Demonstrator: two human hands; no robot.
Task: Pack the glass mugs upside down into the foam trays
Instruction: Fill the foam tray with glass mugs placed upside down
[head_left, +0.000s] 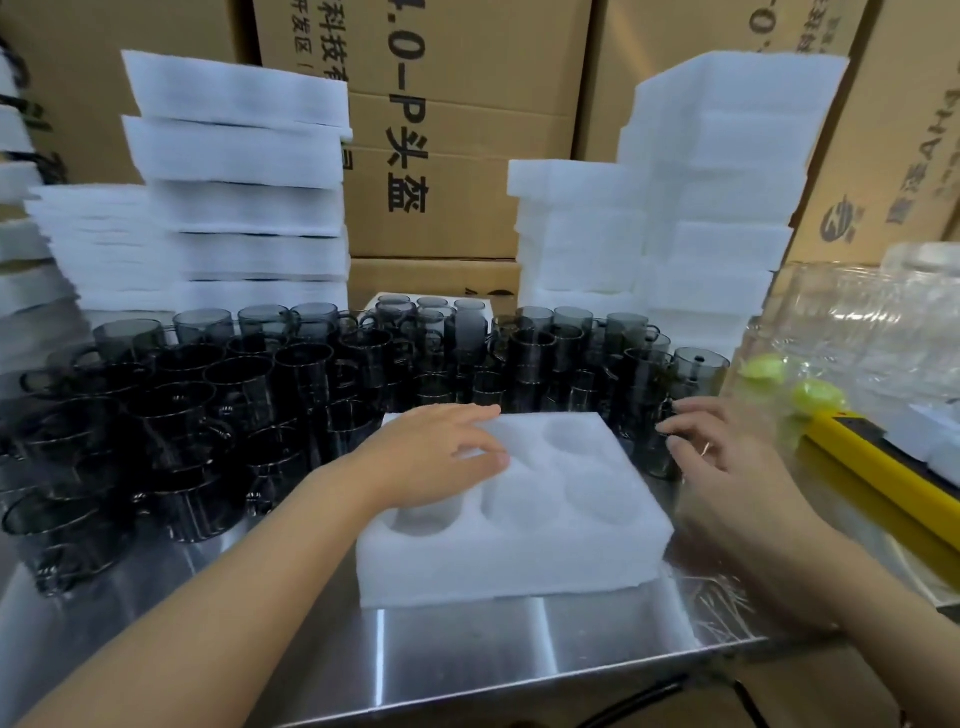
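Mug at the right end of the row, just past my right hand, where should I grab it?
Probably round its body, coming in from the right. The mug stands upright, mouth up, with other mugs crowding its left, while its right side is free. Your right hand is open and nearest. I cannot make out its handle, so the wall is the safer grip.
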